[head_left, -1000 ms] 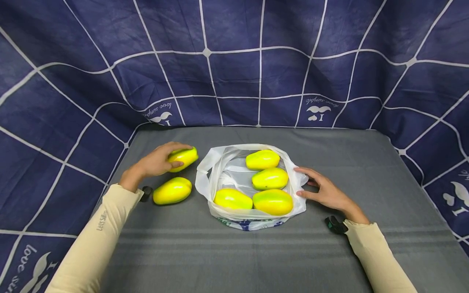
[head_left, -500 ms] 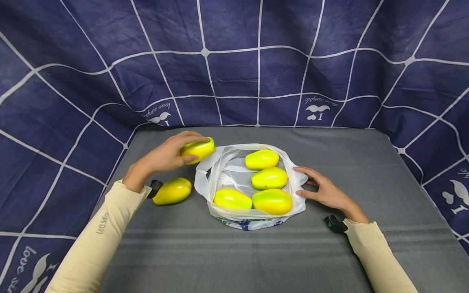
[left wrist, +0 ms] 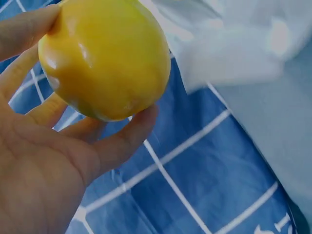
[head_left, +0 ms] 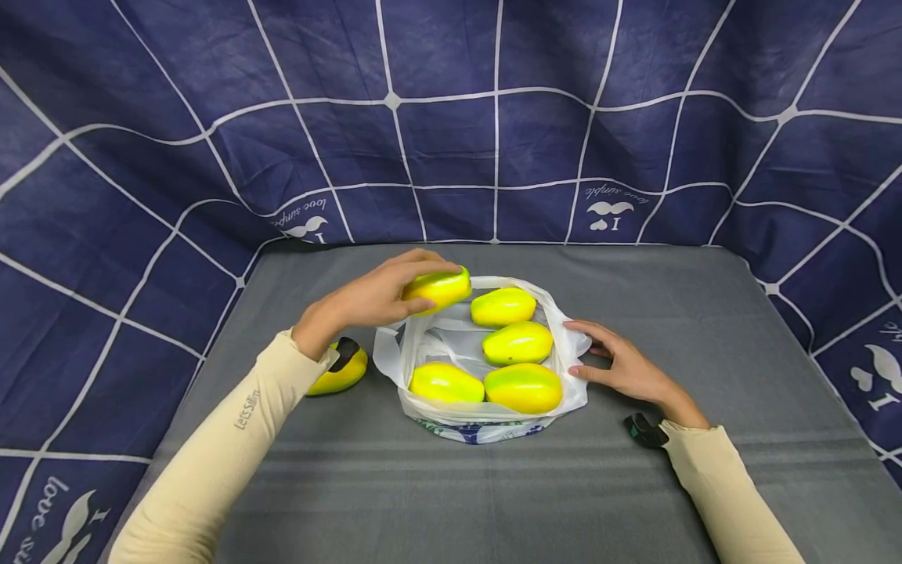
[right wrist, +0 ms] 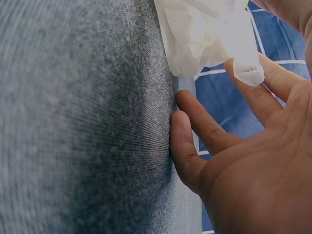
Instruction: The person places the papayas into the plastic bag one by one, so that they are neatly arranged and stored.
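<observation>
My left hand point(head_left: 428, 291) grips a yellow-green fruit point(head_left: 445, 287) and holds it in the air above the back left rim of a white plastic bag point(head_left: 423, 345). The left wrist view shows that fruit point(left wrist: 105, 58) wrapped by the fingers point(left wrist: 122, 141), with the bag point(left wrist: 229, 44) beyond. Inside the bag lie several more of the same fruit point(head_left: 517, 343). My right hand point(head_left: 586, 354) rests with straight, spread fingers against the bag's right side; in the right wrist view the fingers point(right wrist: 195, 156) touch the grey cloth and the bag's edge point(right wrist: 204, 34).
One more fruit point(head_left: 337, 377) lies on the grey table point(head_left: 493, 486) left of the bag, partly hidden by my left wrist. A dark blue cloth with white lines point(head_left: 493, 141) hangs round the back and sides of the table.
My left hand has lifted its fruit off the table and carried it right, from beside the bag to above the bag's back left rim. The right hand has stayed at the bag's side.
</observation>
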Motion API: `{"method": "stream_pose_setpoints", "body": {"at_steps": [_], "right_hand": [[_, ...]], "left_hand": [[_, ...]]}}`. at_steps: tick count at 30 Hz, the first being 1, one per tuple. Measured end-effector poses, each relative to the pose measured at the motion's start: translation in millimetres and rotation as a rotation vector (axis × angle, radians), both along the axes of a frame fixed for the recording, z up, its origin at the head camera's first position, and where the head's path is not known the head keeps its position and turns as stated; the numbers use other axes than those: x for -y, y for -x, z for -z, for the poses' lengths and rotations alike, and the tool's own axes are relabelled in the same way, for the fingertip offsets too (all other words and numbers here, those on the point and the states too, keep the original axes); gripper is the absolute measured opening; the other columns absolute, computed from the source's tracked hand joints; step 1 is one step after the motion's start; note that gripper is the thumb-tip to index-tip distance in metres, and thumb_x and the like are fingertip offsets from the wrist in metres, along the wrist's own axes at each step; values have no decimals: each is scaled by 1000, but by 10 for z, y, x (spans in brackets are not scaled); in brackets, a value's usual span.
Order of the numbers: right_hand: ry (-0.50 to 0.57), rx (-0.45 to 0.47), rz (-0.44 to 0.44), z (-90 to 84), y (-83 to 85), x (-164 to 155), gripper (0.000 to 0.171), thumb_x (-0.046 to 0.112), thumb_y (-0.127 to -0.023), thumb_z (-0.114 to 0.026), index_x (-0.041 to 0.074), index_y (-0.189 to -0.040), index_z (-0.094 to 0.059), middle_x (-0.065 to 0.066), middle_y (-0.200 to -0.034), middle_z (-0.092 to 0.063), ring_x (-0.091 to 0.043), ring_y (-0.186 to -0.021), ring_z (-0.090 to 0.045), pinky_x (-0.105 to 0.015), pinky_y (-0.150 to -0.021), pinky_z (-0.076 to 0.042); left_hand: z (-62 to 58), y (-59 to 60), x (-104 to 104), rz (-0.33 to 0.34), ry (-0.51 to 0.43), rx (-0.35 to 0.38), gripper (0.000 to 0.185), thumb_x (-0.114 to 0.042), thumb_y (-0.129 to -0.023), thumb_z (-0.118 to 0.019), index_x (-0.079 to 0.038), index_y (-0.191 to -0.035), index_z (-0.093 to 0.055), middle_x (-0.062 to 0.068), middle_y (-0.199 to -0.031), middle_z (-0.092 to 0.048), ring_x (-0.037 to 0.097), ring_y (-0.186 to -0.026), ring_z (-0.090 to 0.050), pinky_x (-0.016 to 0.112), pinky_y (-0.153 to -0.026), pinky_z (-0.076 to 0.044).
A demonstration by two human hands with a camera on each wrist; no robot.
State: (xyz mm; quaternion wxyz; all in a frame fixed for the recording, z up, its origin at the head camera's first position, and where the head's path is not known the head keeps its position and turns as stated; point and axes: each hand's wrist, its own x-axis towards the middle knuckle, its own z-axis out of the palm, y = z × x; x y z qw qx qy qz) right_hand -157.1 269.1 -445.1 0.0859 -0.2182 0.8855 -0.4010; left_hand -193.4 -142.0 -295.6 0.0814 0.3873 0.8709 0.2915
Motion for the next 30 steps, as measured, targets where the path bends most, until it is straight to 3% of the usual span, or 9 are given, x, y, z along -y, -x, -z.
{"method": "stream_pose_setpoints", "body": {"at_steps": [5, 10, 12, 17, 20, 30], "right_hand": [[-6, -16, -1, -1, -2, -14, 74, 32, -87, -80, 24, -151, -44, -7, -154, -43, -27, -136, -44, -43, -107, -46], [-11, -20, 2, 10, -5, -19, 75, 34, -86, -81, 26, -151, -44, -5, -154, -44, -24, -135, -44, -30, -106, -46], [-13, -21, 1, 15, -4, -18, 76, 34, -85, -81, 26, -151, -44, -5, -154, -43, -24, -136, -44, -31, -106, -46], [-6, -8, -1, 11, 5, -13, 76, 32, -86, -81, 24, -151, -43, -8, -156, -42, -28, -138, -42, -51, -108, -44], [-1, 8, -2, -5, 3, -7, 76, 32, -86, -80, 23, -152, -43, -9, -156, -41, -30, -139, -42, -56, -108, -42], [6, -10, 0, -10, -12, -5, 72, 31, -87, -79, 26, -150, -44, -4, -156, -42, -23, -138, -43, -47, -106, -45]], "left_hand": [[107, 80, -258, 51, 24, 31, 53, -8, -96, -65, -12, -146, -51, 12, -143, -49, 26, -127, -48, 45, -107, -43], [272, 147, -422, 60, 92, 88, 53, -7, -96, -63, -14, -147, -49, 12, -145, -47, 27, -130, -46, 46, -110, -41], [339, 169, -454, 61, 119, 104, 54, -6, -96, -62, -14, -147, -48, 13, -146, -46, 28, -131, -45, 46, -112, -40], [462, 200, -455, 47, 167, 117, 54, -4, -96, -61, -12, -147, -48, 15, -148, -45, 30, -135, -44, 47, -116, -37], [510, 213, -413, 25, 212, 120, 54, -5, -96, -61, -14, -148, -48, 13, -148, -45, 29, -135, -44, 47, -116, -37], [503, 242, -325, 0, 299, 88, 55, -1, -94, -57, -16, -147, -50, 12, -148, -46, 29, -135, -44, 51, -116, -34]]}}
